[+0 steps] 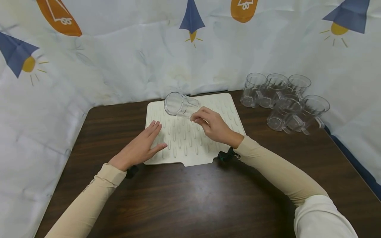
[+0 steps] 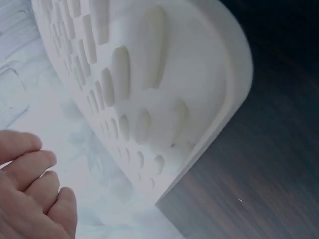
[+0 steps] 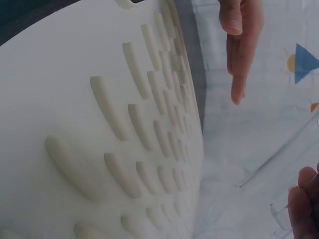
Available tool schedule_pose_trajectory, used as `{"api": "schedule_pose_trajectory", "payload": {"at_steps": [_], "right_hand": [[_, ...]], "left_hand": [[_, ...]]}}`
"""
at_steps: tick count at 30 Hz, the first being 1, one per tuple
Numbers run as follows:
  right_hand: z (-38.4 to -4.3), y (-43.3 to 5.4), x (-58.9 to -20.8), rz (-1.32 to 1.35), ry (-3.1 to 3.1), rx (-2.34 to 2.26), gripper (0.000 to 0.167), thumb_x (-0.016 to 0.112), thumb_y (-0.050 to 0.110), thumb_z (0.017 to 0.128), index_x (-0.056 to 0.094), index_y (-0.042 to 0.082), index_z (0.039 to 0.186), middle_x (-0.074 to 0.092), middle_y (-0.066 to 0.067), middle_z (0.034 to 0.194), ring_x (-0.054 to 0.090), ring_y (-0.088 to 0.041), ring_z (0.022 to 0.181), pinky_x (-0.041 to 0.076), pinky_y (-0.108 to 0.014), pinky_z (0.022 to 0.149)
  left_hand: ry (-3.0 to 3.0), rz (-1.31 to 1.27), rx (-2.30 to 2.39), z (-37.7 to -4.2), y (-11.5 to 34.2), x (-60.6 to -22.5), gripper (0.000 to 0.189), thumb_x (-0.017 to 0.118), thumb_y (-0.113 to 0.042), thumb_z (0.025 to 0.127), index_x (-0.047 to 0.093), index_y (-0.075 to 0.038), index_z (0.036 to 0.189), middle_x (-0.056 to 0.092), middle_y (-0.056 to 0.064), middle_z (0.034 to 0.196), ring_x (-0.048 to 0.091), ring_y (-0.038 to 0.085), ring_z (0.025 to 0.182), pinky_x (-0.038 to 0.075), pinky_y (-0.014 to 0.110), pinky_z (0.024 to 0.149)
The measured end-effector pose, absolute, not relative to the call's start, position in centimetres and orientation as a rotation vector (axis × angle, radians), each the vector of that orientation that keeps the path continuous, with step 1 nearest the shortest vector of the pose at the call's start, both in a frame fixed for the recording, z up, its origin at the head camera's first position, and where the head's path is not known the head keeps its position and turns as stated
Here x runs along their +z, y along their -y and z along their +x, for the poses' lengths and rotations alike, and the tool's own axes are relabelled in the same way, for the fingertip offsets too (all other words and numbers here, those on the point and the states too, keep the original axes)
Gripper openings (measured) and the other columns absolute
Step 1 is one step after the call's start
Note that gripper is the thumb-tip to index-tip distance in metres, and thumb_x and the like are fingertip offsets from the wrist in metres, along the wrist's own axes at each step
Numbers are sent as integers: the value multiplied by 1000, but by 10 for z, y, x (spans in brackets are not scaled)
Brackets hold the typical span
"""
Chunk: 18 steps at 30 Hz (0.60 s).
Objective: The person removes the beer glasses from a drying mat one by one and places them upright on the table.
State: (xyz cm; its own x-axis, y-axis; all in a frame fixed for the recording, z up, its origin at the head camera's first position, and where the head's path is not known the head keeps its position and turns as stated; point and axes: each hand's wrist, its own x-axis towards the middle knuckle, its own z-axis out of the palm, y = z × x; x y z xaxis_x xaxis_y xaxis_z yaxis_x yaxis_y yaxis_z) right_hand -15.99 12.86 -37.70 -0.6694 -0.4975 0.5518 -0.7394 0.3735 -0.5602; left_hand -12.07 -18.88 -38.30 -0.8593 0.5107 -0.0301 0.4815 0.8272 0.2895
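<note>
A clear mug [image 1: 178, 104] is tipped onto its side above the white ridged draining board [image 1: 190, 145] in the head view. My right hand [image 1: 212, 125] grips it at its right end, fingers and thumb bent together. Part of the same mug's see-through side shows in the right wrist view, beside the curled right fingers [image 3: 302, 209]. Over the board's left edge my left hand [image 1: 144, 145] is held flat, fingers straight and thumb spread, with nothing in it. The left wrist view catches the left fingers [image 2: 37, 179] near the board's raised rim [image 2: 234, 64].
Several more clear mugs [image 1: 276, 89] stand upright in a group at the back right of the dark wooden table [image 1: 178, 201]. Behind the table hangs a white printed cloth [image 1: 119, 59], close along the back edge and both sides.
</note>
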Motion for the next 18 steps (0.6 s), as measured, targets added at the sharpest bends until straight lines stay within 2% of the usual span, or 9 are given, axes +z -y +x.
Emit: {"api": "schedule_pose_trajectory", "payload": {"at_steps": [4, 10, 18], "right_hand": [[-159, -132, -378, 1151, 2318, 1082, 15, 60, 3, 103, 72, 7, 111, 59, -9, 97, 53, -16, 79, 49, -29, 72], [-158, -137, -378, 1235, 2279, 906, 14, 59, 2, 102, 70, 7, 110, 54, -8, 92, 45, -14, 76, 44, -27, 67], [-161, -146, -382, 1253, 2218, 710, 16, 60, -3, 101, 69, 7, 108, 49, -7, 86, 38, -12, 72, 40, -25, 62]], "left_hand": [[-2938, 750, 504, -123, 187, -381, 89, 50, -61, 103, 17, -8, 166, 15, 15, 175, 10, 32, 165, 25, 59, 129], [-3001, 687, 618, -126, 182, -379, 88, 48, -63, 103, 14, -15, 168, 16, 10, 176, 16, 32, 164, 29, 60, 127], [-3049, 666, 859, -130, 166, -376, 87, 54, -55, 104, 10, -18, 168, 15, 9, 176, 21, 32, 163, 28, 58, 128]]}}
